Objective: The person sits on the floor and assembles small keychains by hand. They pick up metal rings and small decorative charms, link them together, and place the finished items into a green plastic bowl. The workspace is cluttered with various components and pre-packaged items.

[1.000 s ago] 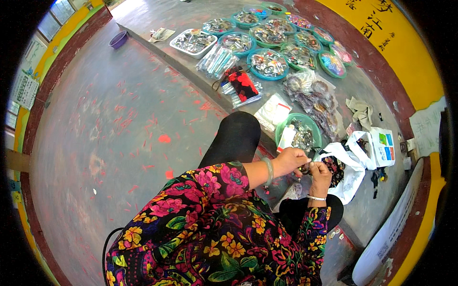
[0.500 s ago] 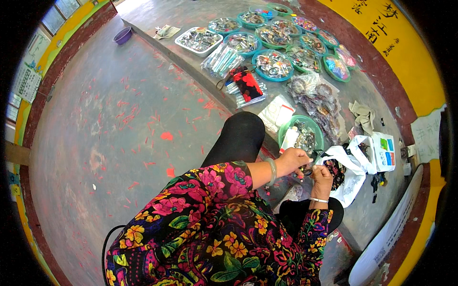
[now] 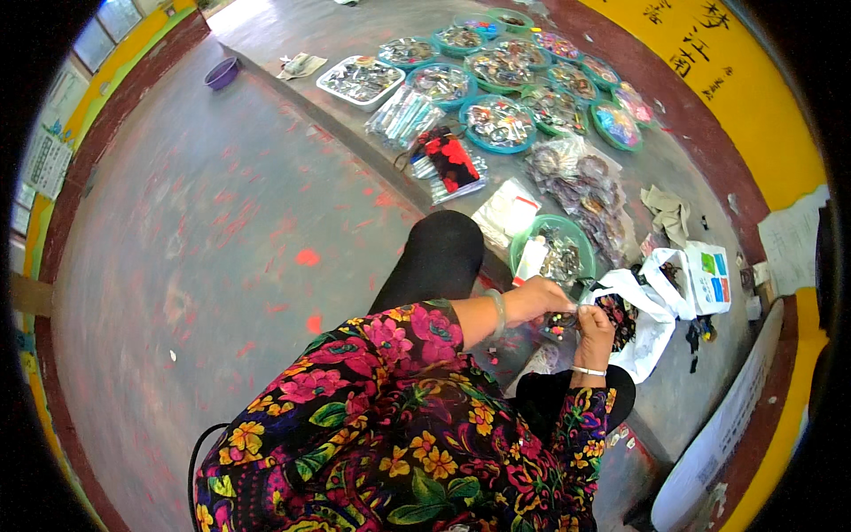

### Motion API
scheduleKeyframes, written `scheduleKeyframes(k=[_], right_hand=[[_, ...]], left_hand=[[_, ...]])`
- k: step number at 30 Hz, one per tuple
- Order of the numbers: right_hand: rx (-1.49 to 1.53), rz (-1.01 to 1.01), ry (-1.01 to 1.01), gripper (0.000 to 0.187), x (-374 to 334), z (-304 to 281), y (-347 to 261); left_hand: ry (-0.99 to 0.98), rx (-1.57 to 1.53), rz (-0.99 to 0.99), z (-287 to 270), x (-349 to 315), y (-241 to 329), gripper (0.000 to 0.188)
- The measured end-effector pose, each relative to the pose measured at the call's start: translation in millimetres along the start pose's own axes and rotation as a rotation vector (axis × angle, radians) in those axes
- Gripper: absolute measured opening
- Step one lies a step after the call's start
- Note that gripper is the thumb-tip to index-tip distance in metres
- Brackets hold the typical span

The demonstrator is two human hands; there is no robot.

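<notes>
My left hand [image 3: 537, 300] and my right hand [image 3: 596, 339] meet at the fingertips, both closed in a pinch. Between and below them is a small dark item with bright specks [image 3: 558, 323]; its kind is too small to make out. Just beyond my left hand stands a green basket [image 3: 585, 238] of small clear-wrapped packets [image 3: 562, 255], with a white strip [image 3: 531, 261] leaning inside. Beside my right hand lies an open white plastic bag [image 3: 654, 344] holding dark, colourful-patterned things [image 3: 618, 319].
Several baskets of packets [image 3: 498, 122] and a white tray [image 3: 359, 82] cover the raised ledge ahead. Nearer are a red-and-black pouch [image 3: 455, 165], clear bags of brownish items [image 3: 581, 188] and a crumpled cloth [image 3: 665, 213]. A purple basin [image 3: 222, 74] sits on the lower floor at far left.
The fingertips of my two hands have come closer together around the small dark item. My left hand's fingers now point more toward the right hand. The whole view has shifted slightly.
</notes>
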State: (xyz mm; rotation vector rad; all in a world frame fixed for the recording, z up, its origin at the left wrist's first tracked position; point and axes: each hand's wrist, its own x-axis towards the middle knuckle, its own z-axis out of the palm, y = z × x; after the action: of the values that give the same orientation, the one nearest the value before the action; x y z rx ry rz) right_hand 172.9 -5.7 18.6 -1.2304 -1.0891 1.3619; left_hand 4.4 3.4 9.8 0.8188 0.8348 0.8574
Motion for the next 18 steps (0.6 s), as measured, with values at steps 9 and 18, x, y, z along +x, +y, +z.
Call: scheduleKeyframes(k=[9, 18], right_hand=[[0.051, 0.031, 0.005, 0.014, 3.2, -2.8, 0.5], [-0.479, -0.058, -0.129, 0.007, 2.0, -4.1, -8.3]], left_hand=[[-0.019, -0.117, -0.050, -3.3, 1.0, 0.1, 0.017], [-0.020, 0.529, 0.146, -4.1, 2.0, -8.7, 0.022]])
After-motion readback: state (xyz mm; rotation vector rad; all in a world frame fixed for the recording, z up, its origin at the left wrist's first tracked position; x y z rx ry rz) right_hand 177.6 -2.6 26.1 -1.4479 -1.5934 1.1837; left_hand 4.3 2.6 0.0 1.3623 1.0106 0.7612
